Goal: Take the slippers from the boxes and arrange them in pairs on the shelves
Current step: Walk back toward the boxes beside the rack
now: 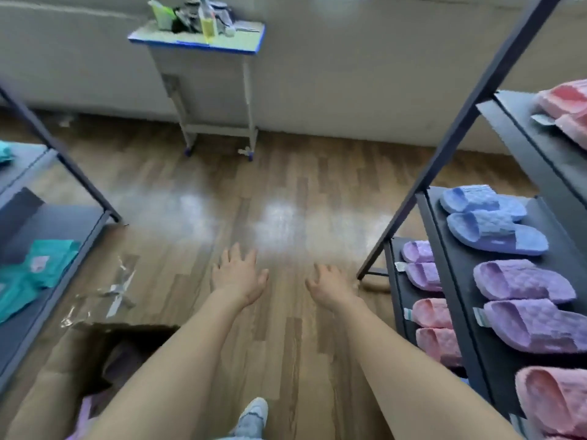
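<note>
Fingers (235, 253) of left hand (238, 279) spread, empty | right hand (332, 285) relaxed, fingers apart, empty | both over wooden floor (286, 185), cardboard box (57, 360) lower left

The right rack's middle shelf (457, 265) is carrying a blue pair of slippers (492, 217), a purple pair (524, 300) and one pink slipper (552, 401), set in a row. The lower shelf (395, 296) is holding another purple pair (419, 265) and a pink pair (435, 328). The upper shelf (521, 138) is bearing reddish-pink slippers (565, 106). Teal slippers (41, 265) are lying on the left rack's shelf (63, 217). An open cardboard box (79, 360) and a small desk (197, 42) are standing on the wood floor (286, 185), with bottles (208, 23) crowding the desk.
</note>
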